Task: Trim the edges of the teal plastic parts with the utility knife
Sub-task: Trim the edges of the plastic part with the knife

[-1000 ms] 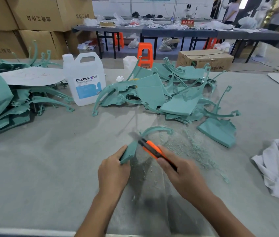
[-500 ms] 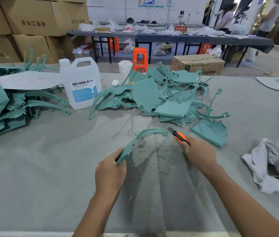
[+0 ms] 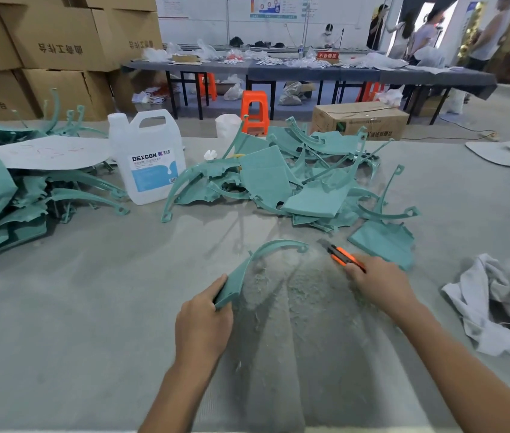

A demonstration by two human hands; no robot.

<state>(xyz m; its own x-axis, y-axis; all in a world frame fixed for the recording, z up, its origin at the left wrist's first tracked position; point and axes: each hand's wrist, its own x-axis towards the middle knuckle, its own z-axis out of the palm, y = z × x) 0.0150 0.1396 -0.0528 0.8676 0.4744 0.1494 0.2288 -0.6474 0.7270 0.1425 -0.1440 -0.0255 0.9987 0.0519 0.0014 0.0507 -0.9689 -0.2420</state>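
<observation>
Clear of the curved teal part (image 3: 274,246) the left hand (image 3: 205,326) grips, the utility knife (image 3: 341,256) in the right hand's (image 3: 378,284) fist has finished a stroke, ready for another.

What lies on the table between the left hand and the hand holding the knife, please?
In the head view, only loose teal shavings lie between the left hand and right hand.

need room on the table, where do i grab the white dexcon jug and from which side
Take the white jug by the moulded handle across its top, coming down from above, right of the cap. It stands upright and the handle's slot faces the near side, so fingers can hook through. Teal parts crowd its base, so a side grip looks awkward.
</observation>
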